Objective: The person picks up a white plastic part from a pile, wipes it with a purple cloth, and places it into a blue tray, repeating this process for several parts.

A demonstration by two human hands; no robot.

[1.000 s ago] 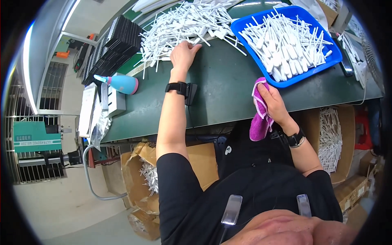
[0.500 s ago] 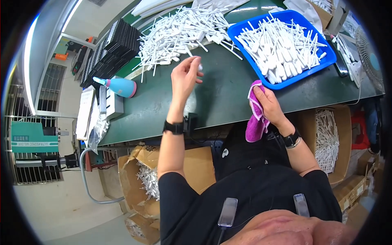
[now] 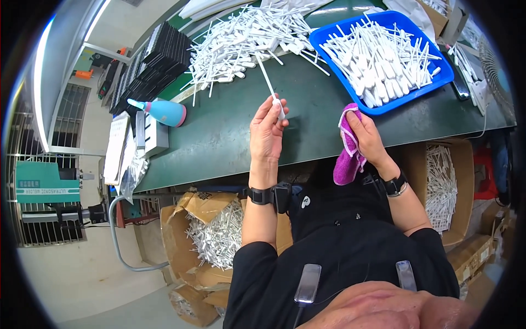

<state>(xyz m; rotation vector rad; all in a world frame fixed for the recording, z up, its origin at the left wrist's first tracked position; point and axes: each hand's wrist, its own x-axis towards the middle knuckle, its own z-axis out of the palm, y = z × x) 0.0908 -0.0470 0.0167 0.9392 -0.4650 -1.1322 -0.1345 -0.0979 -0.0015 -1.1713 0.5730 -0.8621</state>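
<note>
Between the thumb and fingers of my left hand (image 3: pixel 268 126) is a white plastic stick with a paddle-shaped end (image 3: pixel 265 77). Its thick end sits in my fingers and its thin stem points up and away, toward the heap. My right hand (image 3: pixel 368 140) is closed on a purple cloth with a white edge (image 3: pixel 346 167), which hangs down at the table's front edge. Beyond my left hand lies a loose heap of the same white sticks (image 3: pixel 246 41). A blue tray (image 3: pixel 378 110) filled with more of them stands just beyond my right hand.
A stack of black trays (image 3: pixel 150 66) rises left of the heap. A light-blue squeeze bottle (image 3: pixel 167 113) leans on a white box (image 3: pixel 156 137). Below the green table (image 3: pixel 213 142) stand cardboard boxes (image 3: pixel 178 241) of white sticks. A fan (image 3: pixel 492 82) is at far right.
My left hand has drawn back from the heap, toward me and to the right, and now plainly holds a white stick. The cloth in my right hand has shifted slightly.
</note>
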